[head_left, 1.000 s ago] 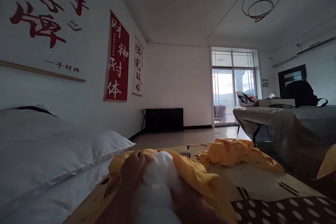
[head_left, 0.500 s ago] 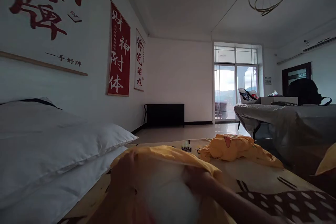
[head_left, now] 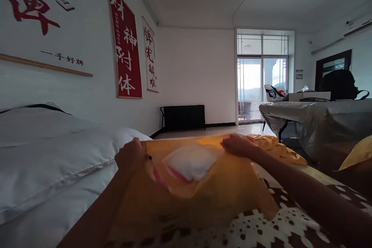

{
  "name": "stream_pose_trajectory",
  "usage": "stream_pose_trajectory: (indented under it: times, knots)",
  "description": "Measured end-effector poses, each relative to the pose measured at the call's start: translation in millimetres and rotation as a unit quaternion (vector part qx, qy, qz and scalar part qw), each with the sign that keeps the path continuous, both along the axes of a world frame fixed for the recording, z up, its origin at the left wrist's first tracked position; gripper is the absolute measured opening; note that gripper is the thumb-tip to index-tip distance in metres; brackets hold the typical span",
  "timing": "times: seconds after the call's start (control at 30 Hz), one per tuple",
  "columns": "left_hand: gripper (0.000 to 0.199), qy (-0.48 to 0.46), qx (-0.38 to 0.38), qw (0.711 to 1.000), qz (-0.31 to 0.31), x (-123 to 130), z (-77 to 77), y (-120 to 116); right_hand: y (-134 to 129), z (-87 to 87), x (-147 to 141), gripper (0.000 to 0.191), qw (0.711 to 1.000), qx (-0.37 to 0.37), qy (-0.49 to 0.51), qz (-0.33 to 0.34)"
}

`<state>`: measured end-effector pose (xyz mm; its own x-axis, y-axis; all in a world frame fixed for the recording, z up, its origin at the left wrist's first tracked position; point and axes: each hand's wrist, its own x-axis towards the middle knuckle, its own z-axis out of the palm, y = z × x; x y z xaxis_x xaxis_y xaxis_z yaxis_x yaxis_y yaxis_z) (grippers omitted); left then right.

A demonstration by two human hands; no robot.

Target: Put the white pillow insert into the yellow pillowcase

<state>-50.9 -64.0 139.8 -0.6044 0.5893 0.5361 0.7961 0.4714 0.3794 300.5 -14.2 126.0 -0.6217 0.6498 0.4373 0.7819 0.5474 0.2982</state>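
An orange-yellow cloth cover (head_left: 226, 186) is stretched between my two hands above the patterned bedding. My left hand (head_left: 132, 157) is closed on its upper left corner, and my right hand (head_left: 236, 145) grips the upper edge toward the right. In the middle of the cover a white area (head_left: 190, 161) shows, bordered by pink-red strips; whether it is stuffing or a printed part, I cannot tell. The fingertips of both hands are mostly hidden by the cloth and the fists.
White pillows (head_left: 58, 159) are stacked at the left. Another orange cloth (head_left: 279, 149) lies crumpled beyond my right hand. A yellow item (head_left: 359, 153) is at the right edge. Behind stand a plastic-covered table (head_left: 334, 124) and a black low object (head_left: 184, 117) by the wall.
My hands have come up and apart, pulling the cover's upper edge taut; earlier it lay bunched and blurred around the white area. The view has tilted down.
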Motion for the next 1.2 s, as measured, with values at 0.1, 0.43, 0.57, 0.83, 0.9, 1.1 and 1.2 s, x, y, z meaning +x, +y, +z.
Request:
stream_pose_trajectory:
  times: [0.1,0.43,0.57,0.83,0.9,1.1,1.2]
  knots:
    - [0.043,-0.008,0.025,1.0,0.007,18,22.1,-6,0,19.0,5,0.037,1.0,0.02,0.001,0.022]
    - [0.026,0.026,-0.01,0.998,-0.062,17,-1.7,-2,19,23.3,47,0.067,0.981,-0.003,0.185,0.062]
    - [0.019,0.01,-0.008,0.967,-0.254,25,-45.0,-5,20,-12.4,55,0.063,0.985,-0.061,0.149,0.064]
    - [0.038,-0.055,-0.195,0.822,-0.532,58,-124.2,-24,-16,-127.8,87,0.033,0.976,-0.153,0.073,0.134]
    - [0.041,-0.008,-0.171,0.857,-0.485,52,-136.9,-16,-12,-136.3,95,0.031,0.981,-0.126,0.039,0.142]
    - [0.06,0.095,-0.079,0.914,-0.386,12,-74.6,-5,36,-24.9,119,0.036,0.987,0.117,-0.048,0.099]
    - [0.055,0.161,0.019,0.923,-0.348,6,-4.5,-26,39,9.6,99,0.043,0.979,0.189,0.062,0.042]
